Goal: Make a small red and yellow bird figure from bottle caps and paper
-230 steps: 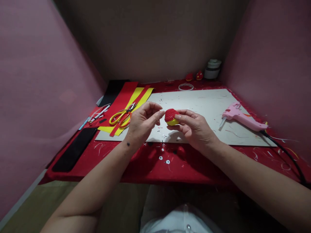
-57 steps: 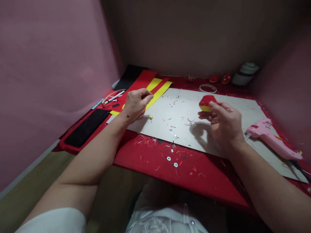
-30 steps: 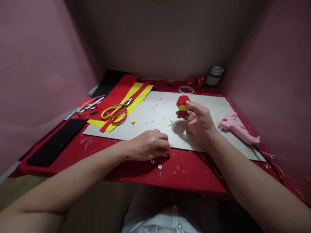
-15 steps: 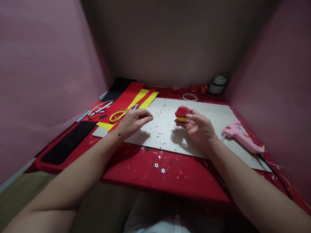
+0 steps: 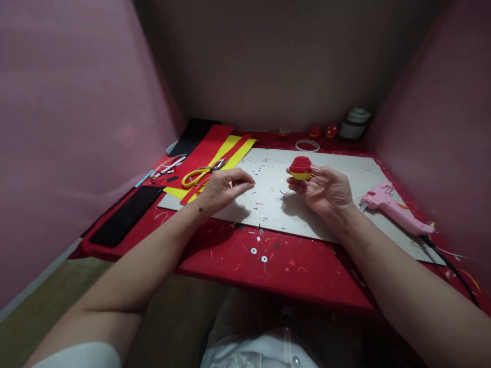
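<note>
Held up over the white board (image 5: 268, 212), a small rounded red piece with a yellow lower band (image 5: 300, 167) sits between the fingers and thumb of my right hand (image 5: 326, 191). My left hand (image 5: 230, 189) hovers over the board's left part, its thumb and forefinger tips pressed together; anything between them is too small to make out. Behind that hand lie yellow-handled scissors (image 5: 197, 176) on red and yellow strips (image 5: 207, 148). Two small white eye pieces (image 5: 264, 259) rest on the red cloth near the front edge.
A pink glue gun (image 5: 397, 207) with a black cord lies on the board's right side. At the back are a ring (image 5: 307, 145), small red figures (image 5: 331, 130) and a jar (image 5: 355, 123). A black slab (image 5: 126, 217) lies at left; scraps are scattered about.
The whole view has shifted, so things appear a little further right and higher. The held piece is tilted slightly differently, showing more yellow. Both hands keep nearly the same pose.
</note>
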Demonstrator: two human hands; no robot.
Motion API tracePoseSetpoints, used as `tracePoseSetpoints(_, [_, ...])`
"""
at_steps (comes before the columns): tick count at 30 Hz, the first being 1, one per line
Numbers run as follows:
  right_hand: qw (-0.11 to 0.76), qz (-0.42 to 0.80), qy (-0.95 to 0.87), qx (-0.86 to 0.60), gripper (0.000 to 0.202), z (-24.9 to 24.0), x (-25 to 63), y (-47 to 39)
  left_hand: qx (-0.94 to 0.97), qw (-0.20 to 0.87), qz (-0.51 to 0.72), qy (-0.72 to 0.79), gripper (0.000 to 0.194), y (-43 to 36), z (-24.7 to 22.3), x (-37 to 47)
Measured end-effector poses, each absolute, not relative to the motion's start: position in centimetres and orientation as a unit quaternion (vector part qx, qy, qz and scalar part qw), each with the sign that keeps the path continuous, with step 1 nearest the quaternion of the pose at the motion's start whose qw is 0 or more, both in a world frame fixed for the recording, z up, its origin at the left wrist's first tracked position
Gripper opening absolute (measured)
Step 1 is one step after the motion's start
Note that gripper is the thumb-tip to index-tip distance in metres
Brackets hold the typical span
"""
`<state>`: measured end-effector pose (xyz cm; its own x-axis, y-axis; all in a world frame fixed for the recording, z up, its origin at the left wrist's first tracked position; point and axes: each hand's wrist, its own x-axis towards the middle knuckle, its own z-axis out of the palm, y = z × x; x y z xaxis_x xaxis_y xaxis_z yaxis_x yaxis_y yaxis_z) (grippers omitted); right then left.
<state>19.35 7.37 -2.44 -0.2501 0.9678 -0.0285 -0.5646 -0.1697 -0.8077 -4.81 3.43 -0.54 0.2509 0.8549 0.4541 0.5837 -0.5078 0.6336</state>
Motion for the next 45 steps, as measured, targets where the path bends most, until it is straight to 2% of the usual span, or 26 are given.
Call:
tracePoseSetpoints(4, [0.527, 0.714, -0.358, -0.290, 0.020, -2.6, 19.5, 7.5, 0.638, 0.166, 0.554, 0.508, 0.007, 4.3, -0.1, -5.9])
tracePoseSetpoints(8, [0.524, 0.717, -0.357, -0.289, 0.020, -2.4, 19.5, 7.3, 0.593, 0.164, 0.583, 0.530, 0.003, 5.1, 0.1, -6.5])
tracePoseSetpoints(18, [0.531, 0.673, -0.419, -0.300, 0.027, -2.2, 20.2, 7.9, 0.727, 0.175, 0.458, 0.481, 0.008, 3.8, -0.6, -4.5])
tracePoseSetpoints(24, [0.540, 0.675, -0.409, -0.291, 0.029, -2.6, 19.9, 7.9, 0.888, 0.266, 0.203, 0.316, 0.010, 0.5, 1.9, 0.1])
tracePoseSetpoints(29, [0.539, 0.690, -0.393, -0.281, 0.026, -2.6, 19.8, 7.7, 0.942, 0.229, 0.047, 0.241, 0.017, 0.3, 1.2, 2.2])
tracePoseSetpoints(37, [0.531, 0.668, -0.416, -0.315, 0.028, -2.6, 19.6, 7.6, 0.947, 0.201, -0.008, 0.249, 0.011, 1.2, -0.2, 1.2])
tracePoseSetpoints(45, [0.529, 0.655, -0.433, -0.322, 0.029, -3.0, 19.7, 7.7, 0.941, 0.217, 0.007, 0.258, 0.014, 1.2, -1.0, 1.0])
